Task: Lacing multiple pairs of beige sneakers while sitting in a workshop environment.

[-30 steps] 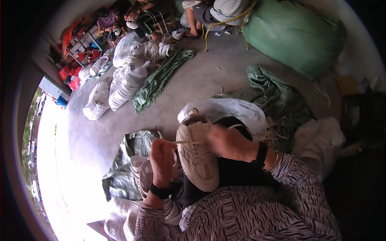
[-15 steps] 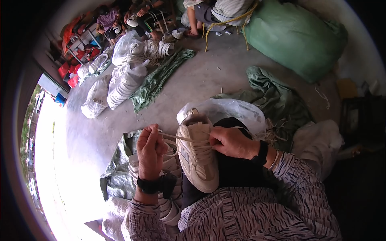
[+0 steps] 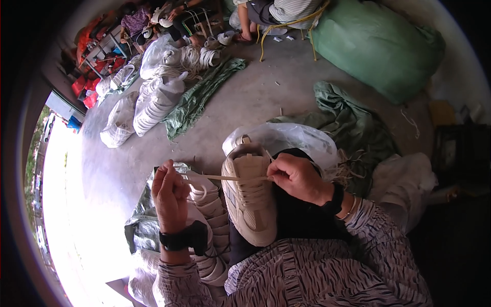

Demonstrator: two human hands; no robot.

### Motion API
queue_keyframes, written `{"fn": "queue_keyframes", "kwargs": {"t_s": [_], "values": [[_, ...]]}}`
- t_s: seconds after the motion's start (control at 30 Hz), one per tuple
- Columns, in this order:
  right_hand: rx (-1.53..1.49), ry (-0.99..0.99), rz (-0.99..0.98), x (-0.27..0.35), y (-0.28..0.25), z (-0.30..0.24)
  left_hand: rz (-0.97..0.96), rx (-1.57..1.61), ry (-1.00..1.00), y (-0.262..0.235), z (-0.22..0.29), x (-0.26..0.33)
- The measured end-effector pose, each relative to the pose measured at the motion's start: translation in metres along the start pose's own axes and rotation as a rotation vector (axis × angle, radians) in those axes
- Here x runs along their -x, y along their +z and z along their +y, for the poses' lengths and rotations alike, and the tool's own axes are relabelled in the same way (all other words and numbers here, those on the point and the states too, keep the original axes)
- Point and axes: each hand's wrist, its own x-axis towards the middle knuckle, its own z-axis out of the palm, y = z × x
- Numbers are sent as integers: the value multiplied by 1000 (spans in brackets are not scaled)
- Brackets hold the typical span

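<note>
While 0.5 s ago slack, now lace (image 3: pixel 225 177) pulled taut btwn left hand (image 3: pixel 170 197) & right hand (image 3: pixel 296 176), both pinched shut on its ends. Sits on lap just below right hand: sneaker (image 3: pixel 249 199), top eyelets cinched; lacing prob near done.

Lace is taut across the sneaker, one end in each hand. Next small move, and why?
Probably cross the ends and tie: the left hand and right hand each pinch the lace, stretched across the sneaker near its top, rows below already laced.
</note>
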Motion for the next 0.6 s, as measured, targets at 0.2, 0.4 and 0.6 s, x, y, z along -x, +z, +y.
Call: {"fn": "queue_keyframes", "kwargs": {"t_s": [0.2, 0.4, 0.6], "values": [[54, 126, -229, 10, -4, -5, -94, -118, -12, 2, -9, 7], [-312, 542, -215, 28, -48, 21, -34, -341, 81, -29, -30, 3], [-100, 782, -12, 73, -97, 87, -67, -949, 53, -61, -64, 1]]}}
